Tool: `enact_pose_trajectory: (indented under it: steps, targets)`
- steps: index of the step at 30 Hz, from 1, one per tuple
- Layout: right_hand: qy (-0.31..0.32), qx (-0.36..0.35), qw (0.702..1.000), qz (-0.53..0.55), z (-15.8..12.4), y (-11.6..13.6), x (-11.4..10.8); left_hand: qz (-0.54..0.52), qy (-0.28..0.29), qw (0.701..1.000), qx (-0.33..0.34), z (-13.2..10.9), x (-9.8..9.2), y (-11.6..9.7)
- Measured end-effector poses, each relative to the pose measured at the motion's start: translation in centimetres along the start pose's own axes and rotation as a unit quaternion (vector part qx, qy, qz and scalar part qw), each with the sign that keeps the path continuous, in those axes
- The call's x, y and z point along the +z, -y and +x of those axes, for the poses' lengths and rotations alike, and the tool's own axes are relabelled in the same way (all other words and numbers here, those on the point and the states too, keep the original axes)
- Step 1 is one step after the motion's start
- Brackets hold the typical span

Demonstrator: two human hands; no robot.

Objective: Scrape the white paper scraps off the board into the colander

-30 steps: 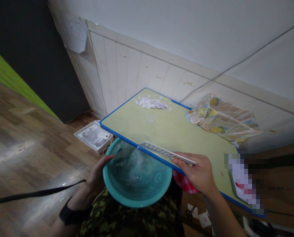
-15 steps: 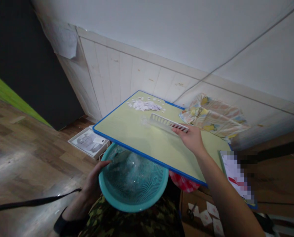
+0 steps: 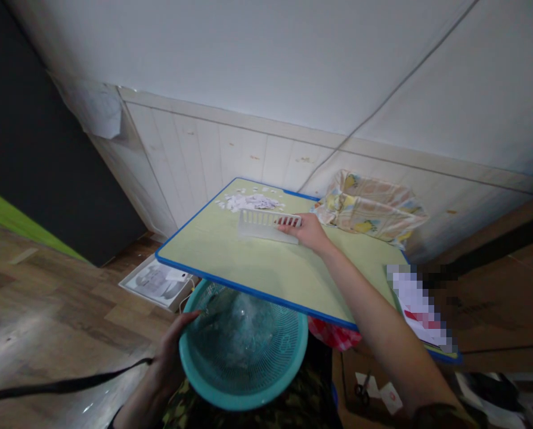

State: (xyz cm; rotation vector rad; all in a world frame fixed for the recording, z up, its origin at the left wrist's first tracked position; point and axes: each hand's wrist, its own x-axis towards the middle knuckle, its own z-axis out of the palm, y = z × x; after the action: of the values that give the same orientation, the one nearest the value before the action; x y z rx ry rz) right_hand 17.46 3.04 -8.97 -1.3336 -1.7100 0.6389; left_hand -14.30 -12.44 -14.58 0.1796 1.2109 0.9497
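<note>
My left hand [image 3: 177,333] is closed on the left rim of a round teal plastic colander [image 3: 244,400], which sits at my lap under the table's front edge. Clear, shiny bits [image 3: 244,328] lie inside it, too blurred to name. Over the middle of the table my right hand [image 3: 309,231] grips the right end of a white slotted plastic tray [image 3: 260,229]. Its row of slots faces up and toward the wall, with fingers showing through some of them. Just behind the tray is a heap of small white paper-like pieces [image 3: 248,201].
The pale green table [image 3: 231,262] has a blue edge and stands against the white wall. A patterned cloth-covered basket [image 3: 374,208] is at its back right, papers [image 3: 418,316] at the right end. An open white box [image 3: 152,283] rests on the floor; scissors [image 3: 363,390] lie lower right.
My right hand has carried the slotted tray left, closer to the white heap. A blurred pale patch off the tray's left end no longer shows. The camera view has shifted slightly.
</note>
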Motion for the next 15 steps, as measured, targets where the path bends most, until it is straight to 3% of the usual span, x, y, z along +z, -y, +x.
enact_pose_trajectory:
  steps: [5, 8, 15]
  targets:
    - [-0.068, 0.022, 0.997, -0.021, 0.3, -2.5, -2.1, 0.010, 0.015, 1.000, 0.003, -0.3, 0.4, 0.3]
    - [-0.084, 0.025, 0.996, -0.034, 0.7, -2.8, -1.8, 0.019, 0.020, 1.000, 0.000, -0.1, 0.3, 0.4]
    - [-0.021, -0.006, 0.999, -0.044, 0.6, -0.4, 1.0, -0.013, 0.022, 1.000, -0.008, 0.3, -0.4, 0.4]
